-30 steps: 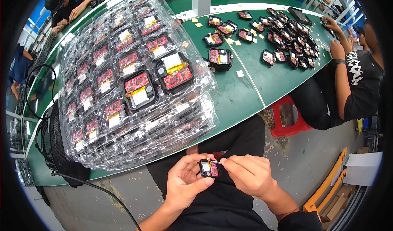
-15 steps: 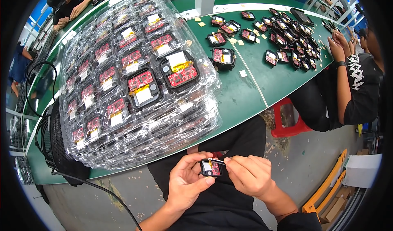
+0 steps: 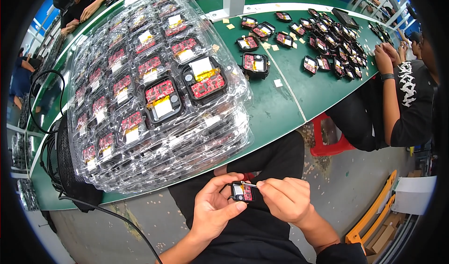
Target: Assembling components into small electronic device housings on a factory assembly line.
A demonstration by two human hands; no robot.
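Low in the frame, over our lap, our left hand (image 3: 213, 212) clamps a small black module (image 3: 242, 191) steady while our right hand (image 3: 283, 199) pinches a thin strip (image 3: 251, 185) at its upper edge. Above, stacked clear trays (image 3: 149, 95) of red-board modules sit within reach on the green table (image 3: 280, 109); loose units (image 3: 327, 44) spread toward a co-worker (image 3: 402, 100) at right.

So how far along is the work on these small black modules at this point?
Done, by the look of it: red-board modules fill the stack of clear plastic trays on the green table. In hand: the left hand holds one small black module while the right hand pinches a thin strip at its top edge. Left, probably: loose black modules lie scattered across the table's far right side, near another person's hands.
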